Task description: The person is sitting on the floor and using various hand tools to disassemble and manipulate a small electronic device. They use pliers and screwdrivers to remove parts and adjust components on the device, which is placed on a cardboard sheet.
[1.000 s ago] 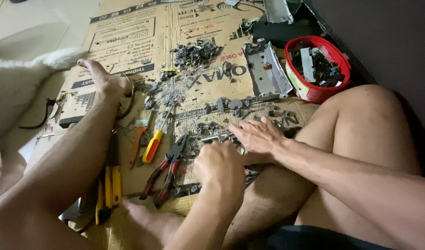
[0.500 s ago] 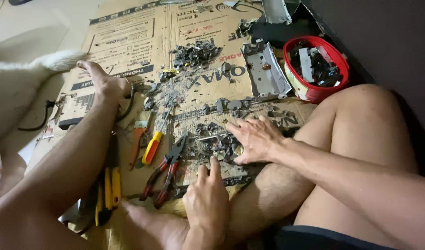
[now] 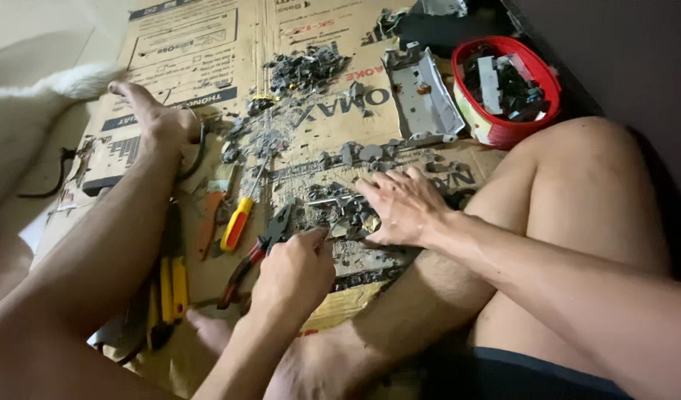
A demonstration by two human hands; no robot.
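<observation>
I sit on flattened cardboard [image 3: 207,44] with my legs stretched over it. A pile of small grey metal parts [image 3: 340,211] lies in front of my right thigh. My right hand [image 3: 403,207] rests on this pile, palm down with fingers spread, holding nothing. My left hand [image 3: 292,267] is at the pile's left edge, its fingertips pinched together on a small metal piece. Red-handled pliers [image 3: 255,252] lie just left of that hand.
A yellow-handled screwdriver [image 3: 237,222], an orange tool [image 3: 207,215] and yellow-handled cutters [image 3: 174,281] lie beside my left leg [image 3: 96,259]. Further back are a dark heap of parts [image 3: 307,67], a grey metal chassis [image 3: 422,96] and a red bowl [image 3: 503,133] of scrap.
My left hand drew back toward me, then came forward and left to the pile's edge, its fingers closing into a pinch. My right hand stayed on the pile.
</observation>
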